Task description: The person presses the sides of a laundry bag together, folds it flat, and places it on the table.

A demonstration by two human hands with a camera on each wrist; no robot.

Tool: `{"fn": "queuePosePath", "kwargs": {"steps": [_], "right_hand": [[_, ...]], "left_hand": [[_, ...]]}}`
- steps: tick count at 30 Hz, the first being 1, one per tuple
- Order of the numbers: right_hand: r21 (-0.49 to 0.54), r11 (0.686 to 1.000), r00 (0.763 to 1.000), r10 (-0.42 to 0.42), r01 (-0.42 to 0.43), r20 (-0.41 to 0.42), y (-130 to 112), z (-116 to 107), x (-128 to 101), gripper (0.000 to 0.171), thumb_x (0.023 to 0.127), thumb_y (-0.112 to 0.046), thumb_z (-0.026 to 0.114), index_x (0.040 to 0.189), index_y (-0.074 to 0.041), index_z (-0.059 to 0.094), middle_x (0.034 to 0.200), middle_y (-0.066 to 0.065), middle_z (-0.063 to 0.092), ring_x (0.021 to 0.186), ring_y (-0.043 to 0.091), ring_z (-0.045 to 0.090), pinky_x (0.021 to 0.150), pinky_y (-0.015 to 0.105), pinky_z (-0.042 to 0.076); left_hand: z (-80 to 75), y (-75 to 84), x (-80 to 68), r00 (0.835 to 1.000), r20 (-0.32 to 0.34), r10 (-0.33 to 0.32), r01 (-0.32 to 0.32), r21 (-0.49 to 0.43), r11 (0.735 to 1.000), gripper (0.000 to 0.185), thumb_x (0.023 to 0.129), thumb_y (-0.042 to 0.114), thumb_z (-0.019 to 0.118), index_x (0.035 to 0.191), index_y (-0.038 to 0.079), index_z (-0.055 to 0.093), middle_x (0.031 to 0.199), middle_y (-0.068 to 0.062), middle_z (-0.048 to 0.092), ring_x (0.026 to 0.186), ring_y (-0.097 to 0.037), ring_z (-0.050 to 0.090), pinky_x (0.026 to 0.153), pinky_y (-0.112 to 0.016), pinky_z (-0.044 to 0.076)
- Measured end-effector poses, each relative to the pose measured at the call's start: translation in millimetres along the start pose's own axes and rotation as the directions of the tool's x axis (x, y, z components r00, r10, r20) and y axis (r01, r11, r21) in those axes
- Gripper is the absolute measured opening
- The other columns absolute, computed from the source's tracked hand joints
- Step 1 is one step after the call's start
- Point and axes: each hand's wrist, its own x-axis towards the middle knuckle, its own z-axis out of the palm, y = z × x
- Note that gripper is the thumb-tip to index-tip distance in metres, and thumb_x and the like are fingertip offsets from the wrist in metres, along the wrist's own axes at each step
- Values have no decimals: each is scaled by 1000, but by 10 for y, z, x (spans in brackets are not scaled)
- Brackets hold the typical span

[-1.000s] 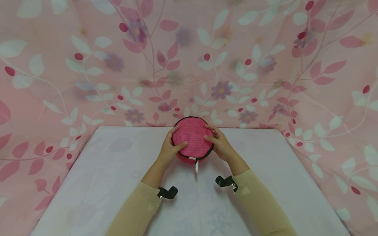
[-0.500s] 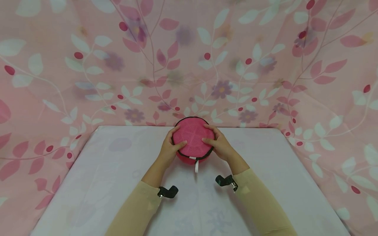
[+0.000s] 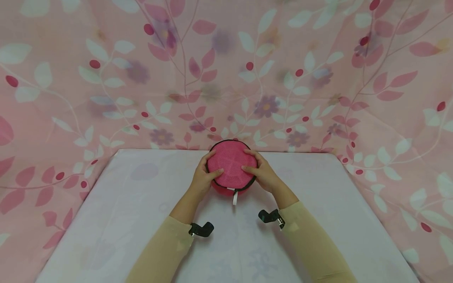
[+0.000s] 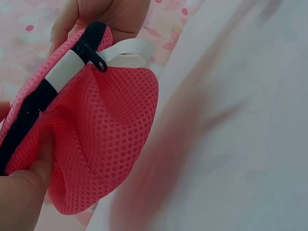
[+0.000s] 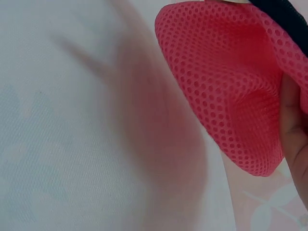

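A: How do the hands stand?

B: Both are clamped on a pink mesh bag (image 3: pixel 231 163): the left hand (image 3: pixel 202 179) towards its eight o'clock, the right hand (image 3: pixel 266 173) towards four.

A: And the bag itself?

B: Between them, lifted clear of the surface (image 3: pixel 141 220); the left wrist view shows a shadow (image 4: pixel 163 159) beside it. Black trim (image 4: pixel 38 98) rings the rim, with a zip pull (image 4: pixel 100 63) and a white strap (image 4: pixel 137 45) at six o'clock.

A: Which step is this?

B: A two-handed hold, I'd judge. I can't tell whether the zip is fully done up. The next move seems to call for an even grip, as the soft mesh looks ready to fold; reaching the pull would probably need one hand free.

A: And around?

B: The surface is pale, faintly patterned, its far edge at twelve o'clock near the bag. Beyond, pink leaf-and-flower cloth (image 3: pixel 226 78) hangs from nine o'clock round to three.
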Motion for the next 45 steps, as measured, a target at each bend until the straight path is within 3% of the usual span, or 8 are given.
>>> {"fn": "queuePosePath", "kwargs": {"steps": [5,12,24,36,45], "right_hand": [[-49,999,1000,-4,3,-11,10,-12,12,65,94,-1,66,152,-18,39,155,10,32,129,31,47,89,33,55],[-43,999,1000,-2,1,-30,46,2,25,66,93,0,67,151,-17,40,156,10,31,131,31,46,89,32,55],[-50,999,1000,17,-18,-25,55,15,8,66,94,-2,67,152,-17,38,156,10,31,132,32,45,90,34,55],[-22,1000,999,18,-19,-34,54,12,-6,61,95,0,65,149,-15,42,147,18,42,113,25,61,86,33,57],[5,1000,1000,11,-11,-13,68,24,-10,62,96,0,64,151,-15,39,154,11,35,126,27,51,90,31,55]], "left_hand": [[-1,-6,4,1000,-5,-4,4,-14,1000,74,87,-11,68,151,11,40,159,-6,32,143,-21,34,117,-37,30],[9,-6,-7,1000,-12,9,-9,-20,1000,75,86,-14,66,152,8,39,159,-8,31,143,-22,33,117,-37,28],[15,-27,-20,1000,-25,-9,8,-21,1000,75,86,-14,66,152,9,40,158,-9,32,139,-24,37,104,-22,41],[27,-56,-16,999,-21,-27,25,-92,995,74,87,-16,64,152,12,39,156,-9,33,136,-26,39,99,-23,47],[11,-107,-9,1000,-22,-10,8,-105,994,75,86,-17,63,152,9,39,157,-10,32,137,-26,38,100,-22,45]]}}
